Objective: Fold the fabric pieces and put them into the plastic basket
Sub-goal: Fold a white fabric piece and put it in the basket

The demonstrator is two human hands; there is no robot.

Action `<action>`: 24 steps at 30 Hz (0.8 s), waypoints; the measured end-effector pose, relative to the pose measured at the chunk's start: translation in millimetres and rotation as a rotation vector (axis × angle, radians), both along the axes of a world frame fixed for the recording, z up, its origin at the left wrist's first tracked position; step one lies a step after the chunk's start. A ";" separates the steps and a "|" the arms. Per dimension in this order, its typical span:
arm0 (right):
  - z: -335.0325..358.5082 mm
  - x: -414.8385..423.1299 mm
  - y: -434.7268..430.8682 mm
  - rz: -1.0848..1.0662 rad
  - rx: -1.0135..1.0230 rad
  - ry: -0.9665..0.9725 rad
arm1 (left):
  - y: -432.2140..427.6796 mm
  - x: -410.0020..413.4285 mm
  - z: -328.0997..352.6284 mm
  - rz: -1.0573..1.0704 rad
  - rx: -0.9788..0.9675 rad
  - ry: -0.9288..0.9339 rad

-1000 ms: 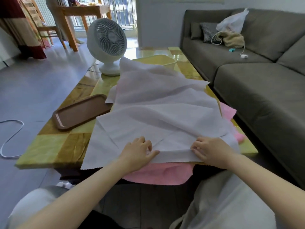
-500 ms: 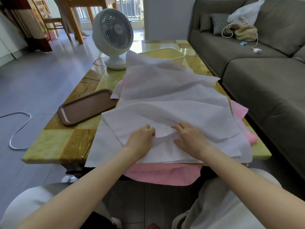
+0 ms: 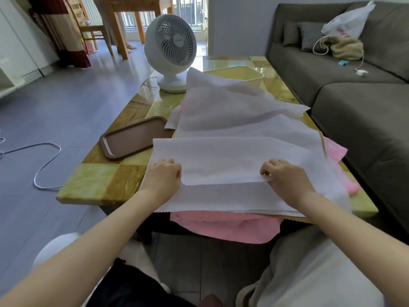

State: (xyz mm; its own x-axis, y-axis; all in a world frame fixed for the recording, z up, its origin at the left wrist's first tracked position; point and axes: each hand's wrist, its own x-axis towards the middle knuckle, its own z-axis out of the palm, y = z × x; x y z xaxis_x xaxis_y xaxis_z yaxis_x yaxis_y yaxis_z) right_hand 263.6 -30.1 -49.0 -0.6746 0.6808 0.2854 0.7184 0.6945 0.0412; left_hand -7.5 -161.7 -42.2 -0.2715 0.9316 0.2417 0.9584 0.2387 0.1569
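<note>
A large white fabric piece (image 3: 239, 134) lies spread over the yellow tiled table (image 3: 106, 182), with a folded band of it across the near part. My left hand (image 3: 163, 176) grips the left end of that band's near edge. At the right end my right hand (image 3: 285, 176) pinches the same edge. Pink fabric (image 3: 223, 224) lies under the white one and hangs over the table's front edge; more of it shows at the right. The pale yellow plastic basket (image 3: 254, 75) stands at the far end of the table, partly hidden by a raised white fold.
A brown tray (image 3: 130, 138) lies on the table left of the fabric. A white fan (image 3: 171, 49) stands at the far left corner of the table. A grey sofa (image 3: 354, 103) runs along the right side. A white cable (image 3: 44, 160) trails on the floor at left.
My hands have moved apart from the middle of the white fabric to its left and right ends. The fabric's near part now lies folded into a flat band.
</note>
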 end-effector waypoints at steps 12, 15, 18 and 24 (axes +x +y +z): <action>-26.1 9.0 -35.6 0.110 0.059 -0.015 | -35.4 -11.4 -24.1 0.036 -0.033 -0.022; -33.9 9.2 -38.2 0.123 0.073 0.008 | -42.8 -12.8 -28.8 0.045 -0.040 -0.035; -37.1 9.6 -42.5 0.133 0.112 0.038 | -46.5 -12.3 -31.6 0.047 -0.027 -0.061; -39.6 14.8 -46.2 0.139 0.152 0.062 | -53.4 -10.3 -35.7 0.042 -0.056 -0.087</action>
